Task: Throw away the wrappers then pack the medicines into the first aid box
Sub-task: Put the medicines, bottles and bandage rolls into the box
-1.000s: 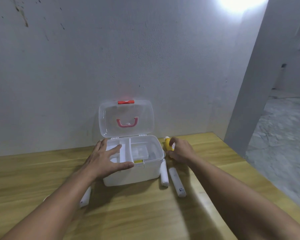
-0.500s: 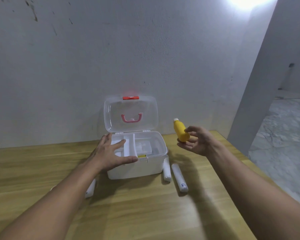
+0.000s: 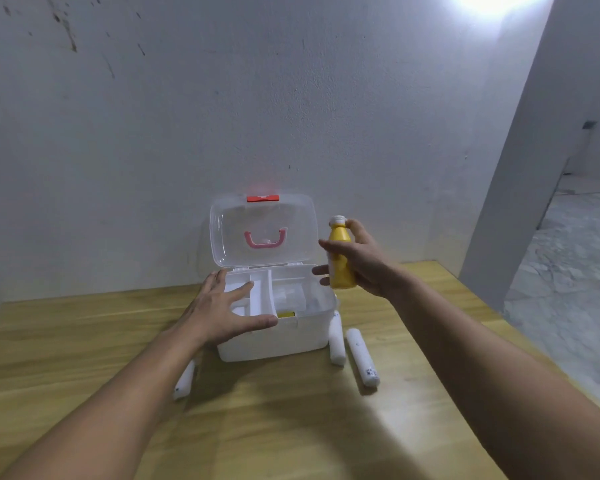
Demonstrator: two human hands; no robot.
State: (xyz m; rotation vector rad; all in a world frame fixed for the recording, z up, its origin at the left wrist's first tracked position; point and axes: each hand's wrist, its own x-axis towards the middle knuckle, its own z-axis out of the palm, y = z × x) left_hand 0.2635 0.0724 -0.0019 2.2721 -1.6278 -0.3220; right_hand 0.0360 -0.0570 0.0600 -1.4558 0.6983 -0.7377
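My right-hand fingers are wrapped around a yellow bottle with a white cap, holding it upright in the air above the right end of the first aid box. My right hand is clear of the box. My left hand lies spread and flat, gripping nothing, over the box's front left corner, thumb along the front rim. The box stands near the far edge of the worktop, its clear lid raised against the wall, with a white tray inside. Two white rolls lie on the worktop just right of the box; a third roll shows beneath my left forearm.
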